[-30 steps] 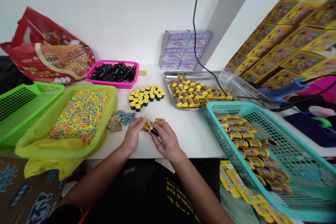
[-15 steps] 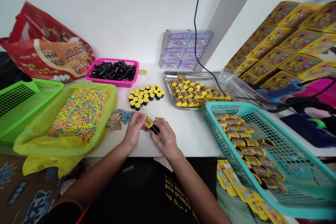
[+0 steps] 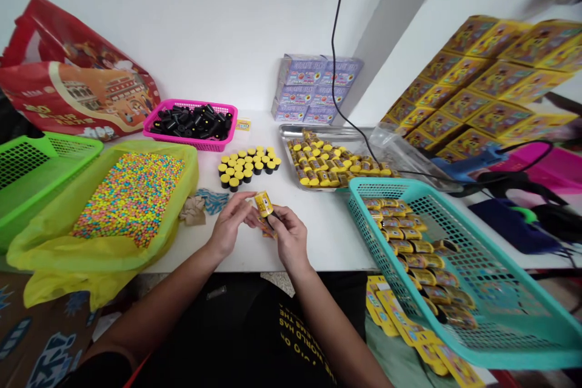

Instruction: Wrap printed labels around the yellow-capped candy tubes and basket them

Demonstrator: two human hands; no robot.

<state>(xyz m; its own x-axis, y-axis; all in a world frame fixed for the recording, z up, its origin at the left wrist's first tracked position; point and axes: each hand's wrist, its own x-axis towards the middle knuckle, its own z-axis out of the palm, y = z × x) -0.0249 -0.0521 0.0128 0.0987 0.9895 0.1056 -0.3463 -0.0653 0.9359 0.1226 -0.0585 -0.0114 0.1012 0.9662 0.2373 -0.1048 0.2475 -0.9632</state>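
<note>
Left to right: multicoloured beads (image 3: pixel 130 200) in a yellow plastic bag (image 3: pixel 100 260); yellow-topped black cups (image 3: pixel 245 163) on the white table (image 3: pixel 336 236). Left hand (image 3: pixel 230 227) curled, fingertips at the yellow-labelled black tube (image 3: pixel 264 204), held tilted above the table; right hand (image 3: pixel 291 236) pinching its lower end. Far right: teal basket (image 3: pixel 386 185) of yellow-wrapped tubes (image 3: pixel 409 248).
</note>
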